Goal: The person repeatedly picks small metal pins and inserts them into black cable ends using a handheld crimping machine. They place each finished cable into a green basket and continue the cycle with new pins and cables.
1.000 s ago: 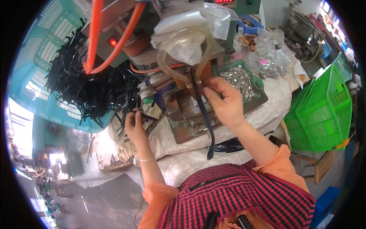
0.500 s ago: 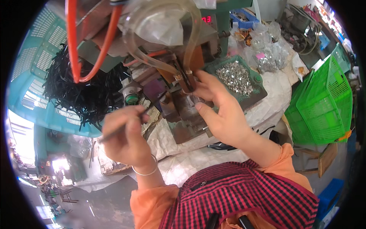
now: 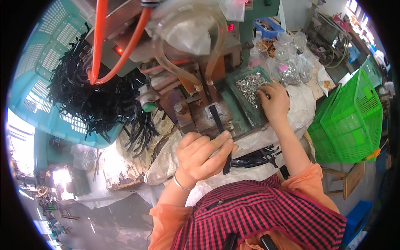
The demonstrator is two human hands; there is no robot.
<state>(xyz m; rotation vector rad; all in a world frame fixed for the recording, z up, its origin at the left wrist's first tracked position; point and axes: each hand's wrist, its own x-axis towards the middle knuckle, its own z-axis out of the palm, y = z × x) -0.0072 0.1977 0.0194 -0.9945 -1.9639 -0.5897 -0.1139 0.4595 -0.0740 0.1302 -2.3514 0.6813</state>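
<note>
My left hand point(image 3: 204, 156) is closed on a flat black strip point(image 3: 216, 118) in front of the machine. The strip's far end lies on the small metal block point(image 3: 223, 113) below two clear hoses point(image 3: 216, 62); its near end hangs below my fingers. To the right, my right hand point(image 3: 275, 102) is over a green tray point(image 3: 246, 116) of small shiny metal pieces point(image 3: 246, 86). Its fingertips are drawn together at the pile's right edge; what they hold, if anything, is too small to make out.
A heap of black strips point(image 3: 91, 91) spills from a light-blue basket point(image 3: 35, 75) on the left. An orange hose point(image 3: 96, 41) hangs above it. Beside the block is a green button point(image 3: 149, 107). Plastic bags point(image 3: 293, 68) lie behind the tray. A green crate point(image 3: 350, 125) stands at right.
My left hand has come right from beside the heap, bringing the black strip onto the block. My right hand has left the block area and moved right to the metal pieces.
</note>
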